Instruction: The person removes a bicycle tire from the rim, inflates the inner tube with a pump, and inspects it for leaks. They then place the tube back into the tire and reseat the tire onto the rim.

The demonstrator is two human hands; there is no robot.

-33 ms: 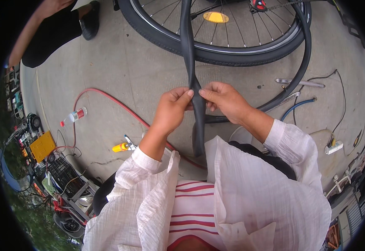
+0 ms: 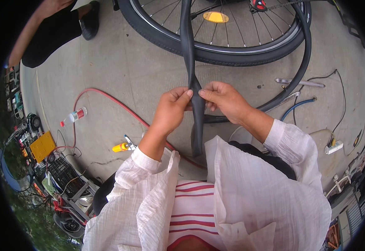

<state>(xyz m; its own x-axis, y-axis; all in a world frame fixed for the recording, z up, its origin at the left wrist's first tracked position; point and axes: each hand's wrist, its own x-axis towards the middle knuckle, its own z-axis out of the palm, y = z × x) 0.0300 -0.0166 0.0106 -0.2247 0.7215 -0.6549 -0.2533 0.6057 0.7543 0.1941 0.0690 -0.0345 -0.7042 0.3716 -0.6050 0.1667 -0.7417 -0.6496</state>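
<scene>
One black inner tube [image 2: 198,111] between left hand [image 2: 170,109] and right hand [image 2: 229,102], both in a closed pinch on its edges.

Between the left grip [image 2: 171,109] and the right grip [image 2: 228,102], the inner tube [image 2: 198,119] is plain charcoal black. Beyond them, the tyre [image 2: 232,60] is black, its rim [image 2: 232,51] silver and the reflector [image 2: 216,17] amber yellow. Left of the left grip, the long hose [image 2: 91,89] is dusty red and the bottle [image 2: 70,119] clear, with a red cap [image 2: 62,124] and a red-and-white label [image 2: 80,113]. Right of the right grip, the metal bar [image 2: 300,83] is silver, the short hose [image 2: 296,106] blue, the power strip [image 2: 334,147] white. Nearer the body than both, the overshirt [image 2: 257,180] is plain white, the top [image 2: 193,203] inside it white with red stripes. The floor [image 2: 107,62] around is grey.
</scene>
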